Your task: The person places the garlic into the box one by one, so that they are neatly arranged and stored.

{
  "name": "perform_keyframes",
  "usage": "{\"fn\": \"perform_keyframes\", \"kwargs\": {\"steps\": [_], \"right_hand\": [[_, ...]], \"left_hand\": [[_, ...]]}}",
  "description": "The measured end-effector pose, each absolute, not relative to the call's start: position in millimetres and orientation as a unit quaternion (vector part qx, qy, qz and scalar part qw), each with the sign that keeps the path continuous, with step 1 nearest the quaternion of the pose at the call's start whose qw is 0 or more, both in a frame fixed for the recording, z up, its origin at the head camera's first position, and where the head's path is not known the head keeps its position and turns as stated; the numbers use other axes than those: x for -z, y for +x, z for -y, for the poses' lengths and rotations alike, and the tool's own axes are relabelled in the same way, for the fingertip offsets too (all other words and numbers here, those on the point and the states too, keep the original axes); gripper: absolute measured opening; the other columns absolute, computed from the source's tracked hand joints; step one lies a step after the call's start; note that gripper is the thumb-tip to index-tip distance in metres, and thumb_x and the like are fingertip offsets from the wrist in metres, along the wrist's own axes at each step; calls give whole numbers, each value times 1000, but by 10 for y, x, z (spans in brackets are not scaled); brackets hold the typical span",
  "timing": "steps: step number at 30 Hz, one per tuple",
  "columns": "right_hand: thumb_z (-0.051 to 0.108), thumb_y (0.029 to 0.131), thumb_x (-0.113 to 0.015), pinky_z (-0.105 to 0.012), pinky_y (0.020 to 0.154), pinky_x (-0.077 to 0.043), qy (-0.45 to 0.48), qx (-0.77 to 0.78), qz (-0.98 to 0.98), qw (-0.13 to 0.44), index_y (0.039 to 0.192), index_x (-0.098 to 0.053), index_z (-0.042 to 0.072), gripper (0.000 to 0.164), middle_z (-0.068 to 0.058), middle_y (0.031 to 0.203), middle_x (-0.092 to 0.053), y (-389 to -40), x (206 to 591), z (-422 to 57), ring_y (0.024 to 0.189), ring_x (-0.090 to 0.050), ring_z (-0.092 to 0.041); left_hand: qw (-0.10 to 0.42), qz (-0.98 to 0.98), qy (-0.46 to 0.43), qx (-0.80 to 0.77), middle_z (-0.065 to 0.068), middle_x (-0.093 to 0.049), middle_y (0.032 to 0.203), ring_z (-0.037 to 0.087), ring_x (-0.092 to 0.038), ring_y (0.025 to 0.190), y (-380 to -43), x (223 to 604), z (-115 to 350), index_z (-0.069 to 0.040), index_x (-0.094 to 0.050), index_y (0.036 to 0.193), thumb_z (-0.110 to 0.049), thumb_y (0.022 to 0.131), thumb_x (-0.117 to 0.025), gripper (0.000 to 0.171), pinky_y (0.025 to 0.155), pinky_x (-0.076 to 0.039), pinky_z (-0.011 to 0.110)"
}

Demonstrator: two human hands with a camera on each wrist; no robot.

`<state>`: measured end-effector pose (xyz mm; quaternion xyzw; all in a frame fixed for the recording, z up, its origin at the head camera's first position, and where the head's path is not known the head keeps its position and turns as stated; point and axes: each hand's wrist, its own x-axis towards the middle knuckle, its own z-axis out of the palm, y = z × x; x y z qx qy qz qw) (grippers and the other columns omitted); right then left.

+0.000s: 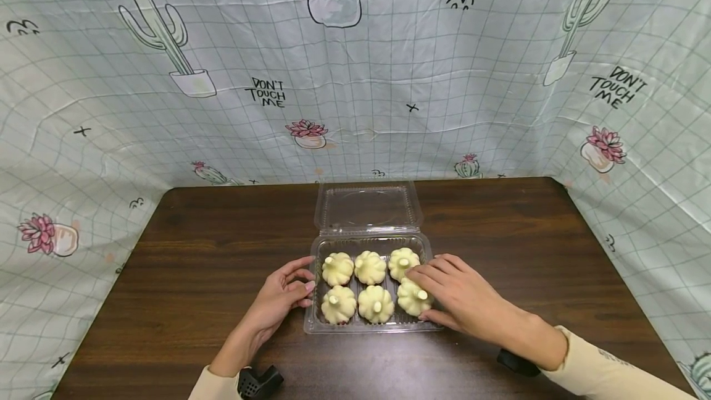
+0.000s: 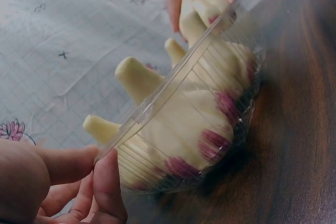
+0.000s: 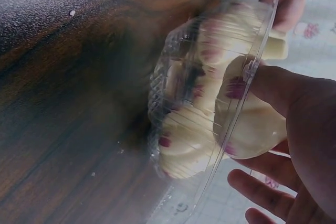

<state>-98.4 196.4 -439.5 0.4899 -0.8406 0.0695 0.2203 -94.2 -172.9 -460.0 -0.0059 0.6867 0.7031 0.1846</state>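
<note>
A clear plastic clamshell container (image 1: 361, 328) sits on the table, holding several pale garlic bulbs (image 1: 376, 304) in two rows, stems up, with purple patches low on their sides. My left hand (image 1: 280, 295) pinches the container's left rim between thumb and finger, plain in the left wrist view. At the front right corner, my right hand (image 1: 466, 295) grips a garlic bulb (image 1: 412, 297), thumb in front and fingers behind. In the right wrist view this garlic bulb (image 3: 257, 129) is partly below the rim; whether it touches the container's bottom cannot be told.
The container's hinged lid (image 1: 369, 205) lies folded back toward the far table edge. Dark wood tabletop (image 1: 222, 252) surrounds the container. A cactus-print cloth (image 1: 355, 79) hangs behind the table and along both sides. Each wrist wears a black device (image 1: 260, 381).
</note>
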Motion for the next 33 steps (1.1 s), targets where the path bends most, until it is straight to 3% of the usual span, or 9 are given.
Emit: {"fn": "perform_keyframes", "kwargs": {"steps": [7, 33], "right_hand": [[44, 70, -95, -41, 96, -53, 491, -65, 840, 222, 132, -66, 3, 80, -4, 121, -71, -1001, 4393, -1936, 107, -63, -24], [42, 71, -97, -41, 99, -53, 495, -36, 847, 192, 131, -69, 4, 77, -5, 121, -70, -1041, 4370, -1861, 109, -63, -24]], "left_hand": [[183, -685, -12, -705, 9, -56, 116, 6, -60, 83, -944, 4593, 1727, 7, -37, 158, 4, 104, -59, 58, 73, -60, 20], [185, -687, -9, -703, 10, -55, 118, 6, -60, 84, -940, 4609, 1731, 7, -36, 159, 3, 105, -59, 59, 75, -60, 20]]}}
